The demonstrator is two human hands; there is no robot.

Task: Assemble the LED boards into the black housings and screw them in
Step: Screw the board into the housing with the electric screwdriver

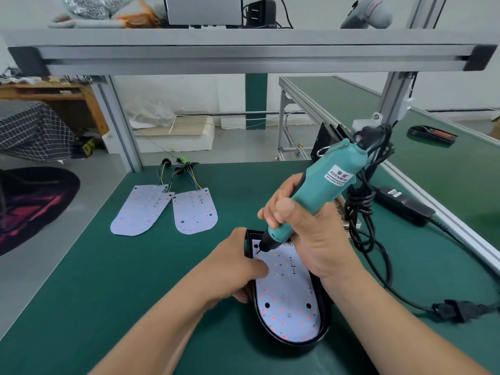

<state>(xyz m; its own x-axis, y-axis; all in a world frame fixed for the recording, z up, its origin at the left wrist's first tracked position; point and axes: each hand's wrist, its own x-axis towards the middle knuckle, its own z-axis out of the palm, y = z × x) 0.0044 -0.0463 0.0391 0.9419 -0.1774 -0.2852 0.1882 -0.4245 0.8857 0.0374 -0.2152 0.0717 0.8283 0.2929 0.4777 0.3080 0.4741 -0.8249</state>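
A black housing lies on the green bench mat in the lower centre-right of the frame. Its long axis runs from the bottom edge up toward the middle, with the rounded end nearest the bottom and the square end farther up. 1 LED board sits inside it, white face up and dotted with red and yellow points, matching the housing's outline and direction. The left hand grips the housing's left wall, its thumb lying over the board's edge and its fingers curled below the rim. The right hand is wrapped round a teal electric screwdriver, which slants from the upper right down to the lower left. Its bit tip meets the board near the upper left corner. A black coiled cable hangs from the tool's top end and trails right to a power adapter and an inline plug. Left of centre lie 2 spare LED boards, touching at their upper corners, rounded ends toward the bottom. The left one leans toward the lower left and the right one is nearly straight. Their coloured wire leads fan out toward the top. A green conveyor belt runs along the upper right, and an aluminium shelf rail crosses the top.
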